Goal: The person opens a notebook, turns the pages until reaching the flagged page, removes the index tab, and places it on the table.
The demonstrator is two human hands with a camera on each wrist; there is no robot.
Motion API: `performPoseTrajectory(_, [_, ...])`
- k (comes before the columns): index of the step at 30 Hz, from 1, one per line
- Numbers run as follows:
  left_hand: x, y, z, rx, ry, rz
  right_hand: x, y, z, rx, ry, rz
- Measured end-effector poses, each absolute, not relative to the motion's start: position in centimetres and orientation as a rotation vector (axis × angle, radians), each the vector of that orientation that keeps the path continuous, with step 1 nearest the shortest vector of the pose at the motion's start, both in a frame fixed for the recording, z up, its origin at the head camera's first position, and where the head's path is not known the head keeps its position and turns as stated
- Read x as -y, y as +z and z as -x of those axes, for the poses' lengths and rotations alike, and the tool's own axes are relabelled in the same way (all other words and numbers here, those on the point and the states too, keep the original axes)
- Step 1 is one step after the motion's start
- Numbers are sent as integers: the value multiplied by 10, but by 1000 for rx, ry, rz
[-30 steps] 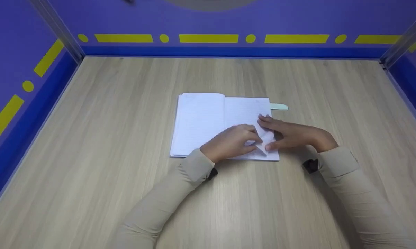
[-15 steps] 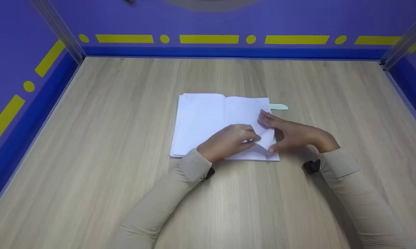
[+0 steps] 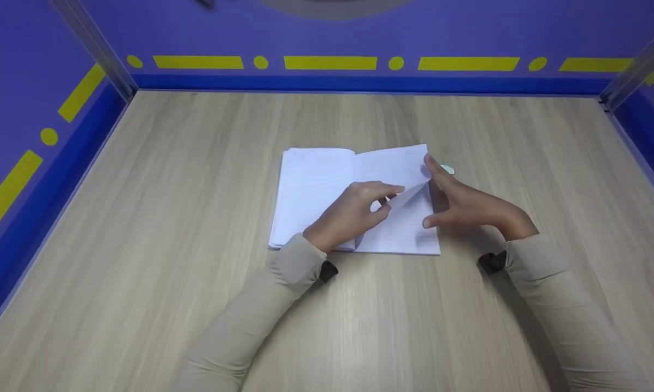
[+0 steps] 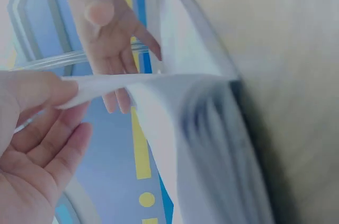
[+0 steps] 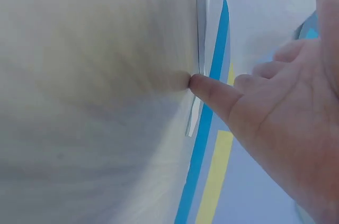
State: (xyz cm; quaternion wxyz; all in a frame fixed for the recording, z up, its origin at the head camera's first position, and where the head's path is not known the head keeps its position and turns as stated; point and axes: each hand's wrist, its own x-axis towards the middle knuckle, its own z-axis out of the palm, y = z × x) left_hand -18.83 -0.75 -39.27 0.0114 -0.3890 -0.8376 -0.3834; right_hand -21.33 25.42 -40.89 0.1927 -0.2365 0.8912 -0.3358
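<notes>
An open notebook with lined white pages lies on the table. My left hand is over its middle, and in the left wrist view the thumb and fingers pinch the edge of a raised page. That page slants up from the right half, baring the lined sheet below. My right hand is at the notebook's right edge with fingers extended. Its index finger is beside the raised page; whether they touch I cannot tell. The right wrist view has the thumb of this hand pointing down at the notebook's edge.
A pale green tab sticks out past the notebook's right side, partly hidden by the right hand. The wood-grain table is bordered by a purple-blue back panel with yellow marks, and by side panels left and right.
The left hand has shifted up and left, lifting the page corner much higher off the right half. The right hand's fingers have moved slightly away from the page, toward the right.
</notes>
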Motion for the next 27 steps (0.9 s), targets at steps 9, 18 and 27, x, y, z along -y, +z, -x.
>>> performPoseTrajectory(9, [20,-383,194,2481,-1339,1064,-254,-411,214,-2522,-1026,627])
performPoseTrajectory(18, [40,-378,200,2381,-1363,987,-257,-412,215,-2504,-954,679])
performPoseTrajectory(27, [55,-380,200,2431,-1313,942,-255,-412,212,-2492,-896,699])
